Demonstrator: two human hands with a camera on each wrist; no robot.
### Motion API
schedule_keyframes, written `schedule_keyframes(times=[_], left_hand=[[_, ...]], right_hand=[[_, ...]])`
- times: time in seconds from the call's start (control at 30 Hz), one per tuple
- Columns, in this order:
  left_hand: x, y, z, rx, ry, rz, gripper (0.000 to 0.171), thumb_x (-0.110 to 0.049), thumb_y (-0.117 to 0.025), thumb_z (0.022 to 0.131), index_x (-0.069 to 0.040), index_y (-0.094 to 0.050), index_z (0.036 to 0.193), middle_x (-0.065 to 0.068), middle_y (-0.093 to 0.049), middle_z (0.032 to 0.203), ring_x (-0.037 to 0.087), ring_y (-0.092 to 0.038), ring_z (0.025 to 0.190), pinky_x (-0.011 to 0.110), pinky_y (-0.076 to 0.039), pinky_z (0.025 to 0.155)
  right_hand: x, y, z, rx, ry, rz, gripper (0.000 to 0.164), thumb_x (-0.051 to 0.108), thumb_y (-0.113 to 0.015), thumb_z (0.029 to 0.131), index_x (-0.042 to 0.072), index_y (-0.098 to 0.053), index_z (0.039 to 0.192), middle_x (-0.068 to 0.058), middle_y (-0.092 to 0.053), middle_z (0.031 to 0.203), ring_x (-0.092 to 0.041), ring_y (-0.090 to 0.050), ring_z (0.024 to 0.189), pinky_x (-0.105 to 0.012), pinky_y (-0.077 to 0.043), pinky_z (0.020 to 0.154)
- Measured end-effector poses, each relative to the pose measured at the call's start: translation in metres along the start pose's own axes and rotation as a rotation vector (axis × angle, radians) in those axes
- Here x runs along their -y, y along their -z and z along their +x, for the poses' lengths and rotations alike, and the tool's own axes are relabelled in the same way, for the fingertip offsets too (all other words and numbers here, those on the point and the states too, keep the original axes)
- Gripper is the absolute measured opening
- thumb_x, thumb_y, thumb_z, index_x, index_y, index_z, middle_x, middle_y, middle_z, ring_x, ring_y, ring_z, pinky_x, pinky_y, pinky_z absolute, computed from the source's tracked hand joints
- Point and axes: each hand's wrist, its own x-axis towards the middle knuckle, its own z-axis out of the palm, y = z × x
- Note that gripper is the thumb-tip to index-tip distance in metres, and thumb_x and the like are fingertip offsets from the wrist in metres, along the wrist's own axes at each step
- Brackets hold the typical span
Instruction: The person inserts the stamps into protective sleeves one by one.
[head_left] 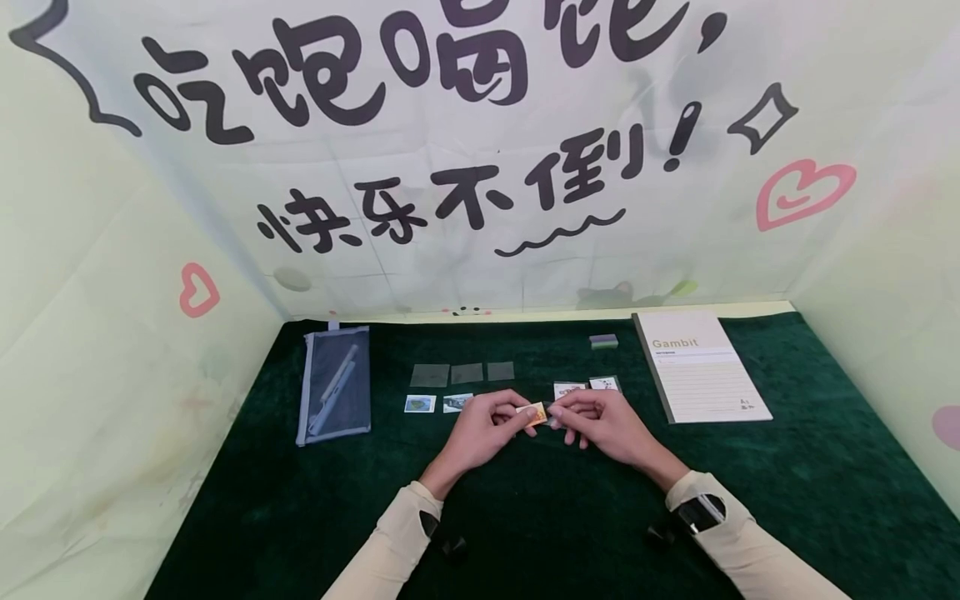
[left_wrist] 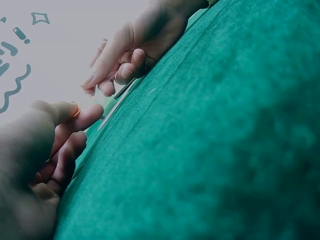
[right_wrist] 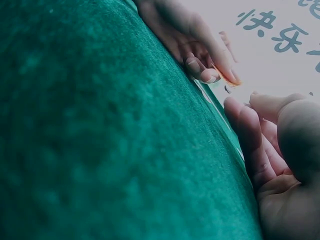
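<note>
Above the middle of the table, the left hand (head_left: 486, 427) pinches a small orange postage stamp (head_left: 535, 414) between thumb and fingers. Its toothed edge shows in the right wrist view. Facing it, the right hand (head_left: 611, 423) holds a small clear sleeve (head_left: 552, 410) by the fingertips, close to the stamp. Fingers hide much of the sleeve. Two stamps (head_left: 420, 404) lie left of the hands, one partly covered by the left hand. Three clear sleeves (head_left: 431, 375) lie in a row behind them. Behind the right hand are two whitish stamps (head_left: 569, 389) with dark borders.
A mesh zip pouch (head_left: 345, 367) with pens inside lies at the left. To the right is a notebook (head_left: 705, 367) marked Gambit. A small purple and green block (head_left: 603, 342) sits at the back. Dark green cloth (head_left: 540, 525) covers the table.
</note>
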Motion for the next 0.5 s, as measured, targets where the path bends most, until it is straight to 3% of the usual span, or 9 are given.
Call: schedule_keyframes(times=[0.5], left_hand=[[0.0,0.0013,0.0009,0.024,-0.028,-0.012,0.02,-0.049,-0.066,0.107,-0.034,-0.078,0.113,-0.016,-0.081,0.091,0.012,-0.069,0.074,0.026,-0.055,0.07]], right_hand=[[0.0012,0.0005,-0.0005,-0.005,-0.03,0.016,0.027,0.041,-0.07,0.106,0.019,-0.079,0.121,-0.002,-0.083,0.099,-0.025,-0.075,0.075,-0.033,-0.061,0.063]])
